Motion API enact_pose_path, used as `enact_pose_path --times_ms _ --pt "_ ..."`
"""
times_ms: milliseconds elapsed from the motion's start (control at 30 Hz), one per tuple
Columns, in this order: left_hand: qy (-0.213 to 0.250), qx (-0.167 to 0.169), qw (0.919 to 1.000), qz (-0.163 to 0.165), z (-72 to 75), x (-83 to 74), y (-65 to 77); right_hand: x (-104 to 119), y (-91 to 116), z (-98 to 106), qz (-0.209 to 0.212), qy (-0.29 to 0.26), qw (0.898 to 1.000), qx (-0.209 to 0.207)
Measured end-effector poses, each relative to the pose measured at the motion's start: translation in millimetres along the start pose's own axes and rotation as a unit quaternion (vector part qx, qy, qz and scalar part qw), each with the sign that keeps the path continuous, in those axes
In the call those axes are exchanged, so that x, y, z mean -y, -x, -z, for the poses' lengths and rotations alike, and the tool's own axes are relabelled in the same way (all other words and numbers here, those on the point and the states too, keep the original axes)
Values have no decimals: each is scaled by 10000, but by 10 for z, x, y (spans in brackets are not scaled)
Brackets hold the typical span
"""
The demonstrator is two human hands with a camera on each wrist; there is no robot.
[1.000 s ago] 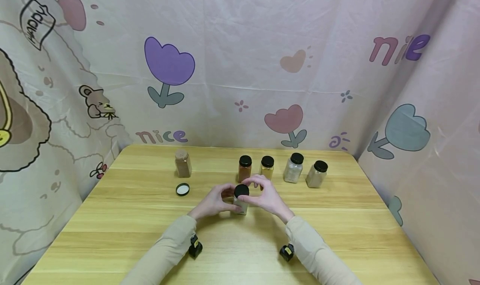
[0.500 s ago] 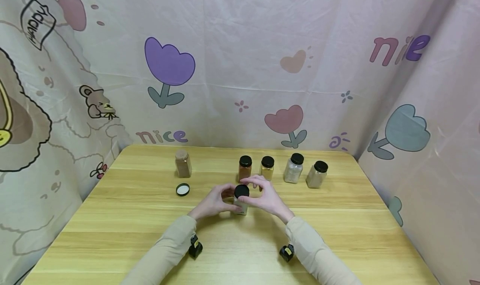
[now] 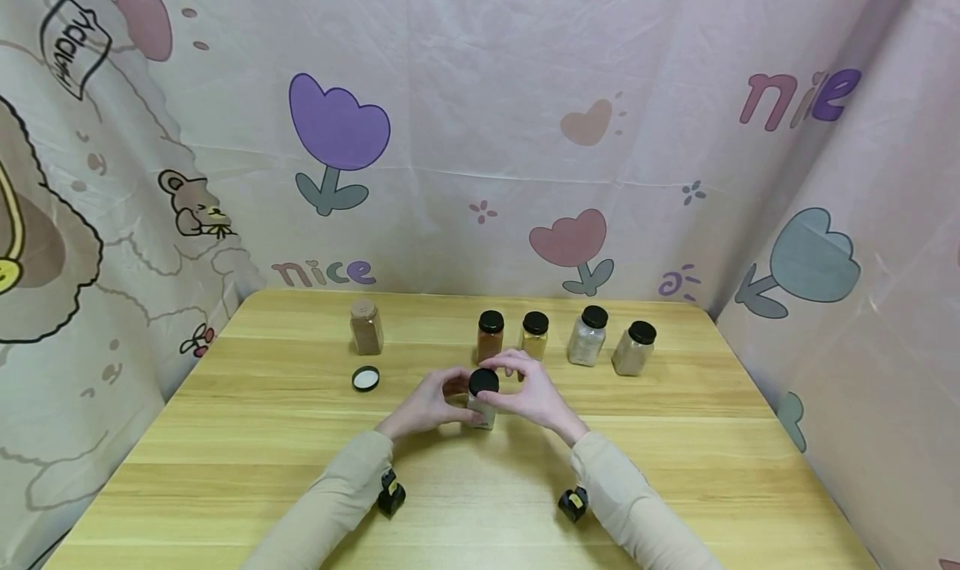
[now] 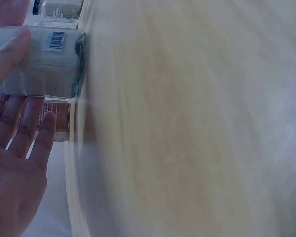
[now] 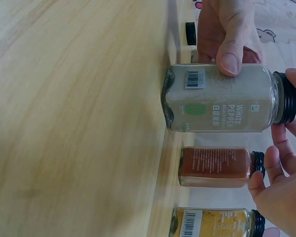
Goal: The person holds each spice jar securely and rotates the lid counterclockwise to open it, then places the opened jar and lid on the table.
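Note:
A clear glass jar of white pepper (image 3: 486,417) stands upright on the table, its label and barcode readable in the right wrist view. My left hand (image 3: 429,403) grips the jar's body from the left, with the thumb (image 4: 12,54) across the near face and the fingers behind. On top sits a black lid (image 5: 289,98), which my right hand (image 3: 534,393) pinches at its rim between thumb and fingers. The lid is on the jar's neck. The right hand's other fingers are spread, close in front of the red-brown spice jar (image 5: 214,167).
Behind the hands stand capped jars: the red-brown one, a yellow one (image 3: 534,337), a whitish one (image 3: 586,341) and a greyish-beige one (image 3: 633,352). At the left, an uncapped brown spice jar (image 3: 367,330) stands behind a loose black lid (image 3: 365,378) on the wooden table (image 3: 247,437).

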State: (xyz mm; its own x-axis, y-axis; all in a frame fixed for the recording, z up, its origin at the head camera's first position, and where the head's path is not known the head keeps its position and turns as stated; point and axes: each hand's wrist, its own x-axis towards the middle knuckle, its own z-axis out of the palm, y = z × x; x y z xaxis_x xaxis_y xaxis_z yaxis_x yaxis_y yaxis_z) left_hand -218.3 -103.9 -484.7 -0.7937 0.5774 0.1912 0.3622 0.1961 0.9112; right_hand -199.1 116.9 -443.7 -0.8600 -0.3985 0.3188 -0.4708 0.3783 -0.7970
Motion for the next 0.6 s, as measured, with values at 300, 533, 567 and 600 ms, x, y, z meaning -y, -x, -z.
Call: enact_pose_path --times_ms 300,533,567,600 --pt "-14 -23 10000 45 4 -15 2 -7 8 -2 -94 27 9999 -38" --pt "22 3 10000 46 -1 -16 -2 67 15 -8 -228 -51 9995 -213" --pt "31 7 10000 45 -1 -16 -2 71 14 -7 -234 -55 9995 -216" --pt "38 12 10000 41 0 -14 -2 74 13 -5 -236 -53 9995 -211"
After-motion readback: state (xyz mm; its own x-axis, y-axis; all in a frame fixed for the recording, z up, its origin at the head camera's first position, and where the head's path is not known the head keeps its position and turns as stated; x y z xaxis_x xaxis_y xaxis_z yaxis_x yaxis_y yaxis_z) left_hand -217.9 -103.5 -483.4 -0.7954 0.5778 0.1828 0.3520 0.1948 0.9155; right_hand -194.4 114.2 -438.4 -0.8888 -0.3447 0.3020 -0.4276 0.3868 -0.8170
